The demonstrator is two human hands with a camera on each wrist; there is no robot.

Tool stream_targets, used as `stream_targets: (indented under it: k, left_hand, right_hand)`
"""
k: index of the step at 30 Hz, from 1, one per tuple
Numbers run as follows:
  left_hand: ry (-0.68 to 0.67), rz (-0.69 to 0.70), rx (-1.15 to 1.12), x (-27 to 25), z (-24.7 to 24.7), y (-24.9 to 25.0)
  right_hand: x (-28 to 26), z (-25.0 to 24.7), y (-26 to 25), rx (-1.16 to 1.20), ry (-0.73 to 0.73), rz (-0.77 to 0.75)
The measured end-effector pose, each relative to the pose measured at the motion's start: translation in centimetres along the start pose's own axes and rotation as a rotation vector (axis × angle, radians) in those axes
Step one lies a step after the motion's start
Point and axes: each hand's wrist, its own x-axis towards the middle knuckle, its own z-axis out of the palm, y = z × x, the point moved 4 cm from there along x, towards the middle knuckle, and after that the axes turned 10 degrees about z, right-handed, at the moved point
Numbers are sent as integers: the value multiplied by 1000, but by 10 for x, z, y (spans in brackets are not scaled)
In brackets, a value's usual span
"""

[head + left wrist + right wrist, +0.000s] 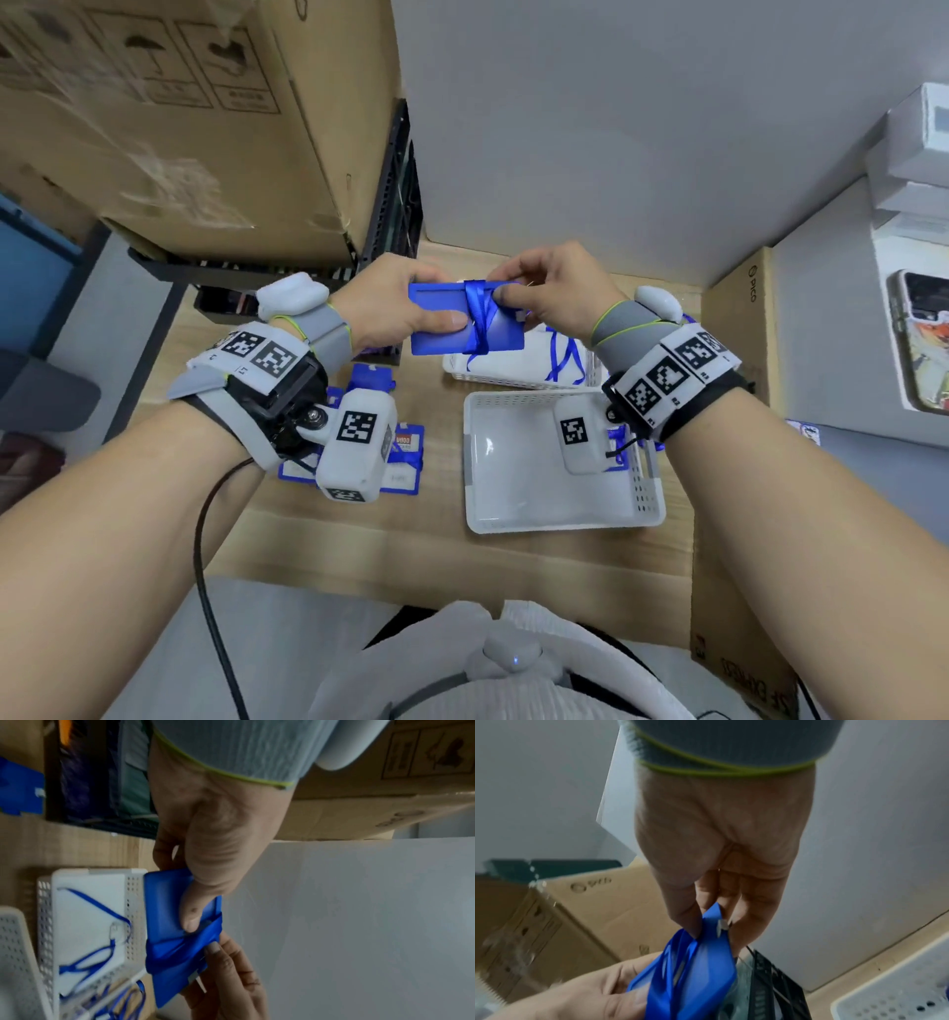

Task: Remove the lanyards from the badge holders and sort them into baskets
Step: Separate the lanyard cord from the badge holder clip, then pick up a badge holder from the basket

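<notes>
At frame centre, my left hand [395,303] grips the blue badge holder [441,321]. My right hand [554,293] pinches its wrapped lanyard [478,313] from the right.

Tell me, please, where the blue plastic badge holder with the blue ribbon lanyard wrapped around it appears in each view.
Head: the blue plastic badge holder is centre, above the baskets, held between both hands.
Left wrist: lower centre, under the left thumb.
Right wrist: bottom centre, seen edge-on.
Shared landmark: the blue ribbon lanyard wrapped around its middle.
</notes>
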Motion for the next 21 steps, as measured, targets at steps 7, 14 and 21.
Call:
stream_targets:
  k: [7,14,21]
  left_hand:
    - [-98,-182,65,-31,-4,-75]
    - [141,-365,-240,-81,7,-147]
    - [146,-486,9,-107,23,-204]
  right_hand:
    - [25,58,15,101,2,21]
    - [47,134,46,-16,-204,128]
    - [58,180,101,-377,-247,210]
